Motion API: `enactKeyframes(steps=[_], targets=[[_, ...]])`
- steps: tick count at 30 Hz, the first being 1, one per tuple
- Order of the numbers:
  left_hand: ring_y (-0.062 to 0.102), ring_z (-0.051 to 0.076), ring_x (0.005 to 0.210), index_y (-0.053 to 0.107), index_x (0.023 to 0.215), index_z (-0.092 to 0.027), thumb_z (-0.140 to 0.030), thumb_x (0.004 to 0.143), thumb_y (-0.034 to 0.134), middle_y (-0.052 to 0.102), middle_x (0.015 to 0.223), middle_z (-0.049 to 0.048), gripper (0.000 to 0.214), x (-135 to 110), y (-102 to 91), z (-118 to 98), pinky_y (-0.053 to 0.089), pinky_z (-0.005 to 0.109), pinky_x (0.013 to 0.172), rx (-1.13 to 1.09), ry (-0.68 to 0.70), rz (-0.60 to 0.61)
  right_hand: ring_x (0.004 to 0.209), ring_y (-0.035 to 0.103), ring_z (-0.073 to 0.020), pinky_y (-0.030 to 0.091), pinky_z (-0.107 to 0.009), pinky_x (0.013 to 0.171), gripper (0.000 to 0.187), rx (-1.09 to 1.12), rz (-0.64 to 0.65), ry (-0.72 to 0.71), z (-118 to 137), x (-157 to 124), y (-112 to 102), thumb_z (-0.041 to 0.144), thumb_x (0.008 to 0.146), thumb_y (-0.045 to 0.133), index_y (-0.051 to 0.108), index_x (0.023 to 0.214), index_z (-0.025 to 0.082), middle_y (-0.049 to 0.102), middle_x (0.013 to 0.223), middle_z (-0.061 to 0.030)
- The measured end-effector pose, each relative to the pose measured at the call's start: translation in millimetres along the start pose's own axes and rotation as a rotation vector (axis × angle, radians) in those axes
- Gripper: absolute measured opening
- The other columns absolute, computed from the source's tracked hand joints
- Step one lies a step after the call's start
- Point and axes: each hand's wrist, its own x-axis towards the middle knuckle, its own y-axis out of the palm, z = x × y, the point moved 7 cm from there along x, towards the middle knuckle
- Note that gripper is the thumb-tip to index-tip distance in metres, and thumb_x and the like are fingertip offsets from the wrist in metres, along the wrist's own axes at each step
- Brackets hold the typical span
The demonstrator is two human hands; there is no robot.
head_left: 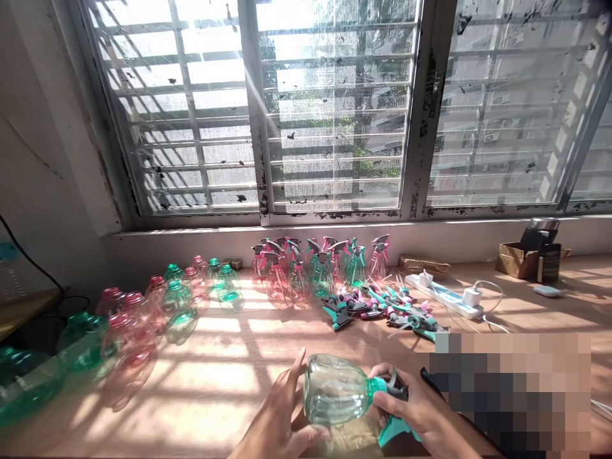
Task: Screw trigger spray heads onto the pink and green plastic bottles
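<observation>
A clear green spray bottle [337, 390] lies on its side in the air near the table's front edge, base to the left and neck to the right. My right hand [406, 401] is closed around its neck and grey-and-teal spray head [394, 386], with the teal trigger part pointing down. Beside the base, my left hand [287, 408] has its thumb and index finger spread apart. The thumb is below the bottle and the index fingertip is at its base edge; whether the palm touches is hard to tell.
Loose spray heads [382, 306] lie piled beyond my hands. Behind stand several bottles with spray heads [299, 280]. Open green and pink bottles [179, 306] stand at left. A white power strip [444, 296], cables and a cardboard box [516, 260] are at right. A blurred patch covers the lower right.
</observation>
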Motion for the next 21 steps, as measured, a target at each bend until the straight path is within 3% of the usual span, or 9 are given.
enactKeyframes(steps=[4,8,13,18,21], targets=[[0.026,0.039,0.154,0.018,0.161,-0.04,-0.033,0.087,0.077,0.031,0.167,0.006,0.095,-0.6,0.2,-2.0,0.032,0.053,0.123,-0.052,0.028,0.007,0.044,0.063,-0.0142,0.046,-0.024,0.047,0.048,-0.009,-0.02,0.008,0.4,0.2,-1.0,0.048,0.068,0.092,0.067,0.093,0.016,0.07,0.054,0.0011],[0.027,0.037,0.154,0.012,0.161,-0.046,-0.037,0.094,0.067,0.023,0.171,0.0024,0.087,1.0,-0.2,-2.8,0.033,0.053,0.123,-0.007,0.034,0.014,0.043,0.064,-0.0155,0.045,-0.024,0.047,0.049,-0.011,-0.023,0.005,2.3,1.1,-2.1,0.05,0.068,0.091,0.067,0.093,0.016,0.071,0.053,0.0004],[0.033,0.039,0.151,0.002,0.161,-0.044,-0.035,0.089,0.074,0.035,0.165,0.0077,0.103,0.6,-0.3,2.1,0.03,0.056,0.124,0.025,0.012,0.021,0.043,0.063,-0.0163,0.048,-0.027,0.047,0.05,-0.023,-0.027,-0.001,2.5,1.1,-1.8,0.052,0.066,0.092,0.068,0.092,0.017,0.07,0.054,0.0006],[0.035,0.039,0.15,0.015,0.162,-0.041,-0.031,0.087,0.076,0.038,0.162,0.0084,0.096,-0.4,-1.9,1.8,0.034,0.053,0.123,0.038,-0.034,-0.02,0.043,0.062,-0.0139,0.048,-0.025,0.046,0.051,0.005,-0.034,0.001,0.7,1.2,-1.7,0.05,0.064,0.094,0.068,0.092,0.016,0.068,0.054,0.0018],[0.031,0.039,0.152,0.015,0.161,-0.043,-0.032,0.088,0.075,0.034,0.165,0.0067,0.095,0.5,-1.8,-2.0,0.033,0.052,0.123,0.084,0.006,-0.007,0.045,0.064,-0.0143,0.047,-0.024,0.047,0.049,0.003,-0.05,0.013,1.7,0.5,-2.5,0.05,0.068,0.092,0.067,0.092,0.015,0.069,0.054,0.0004]])
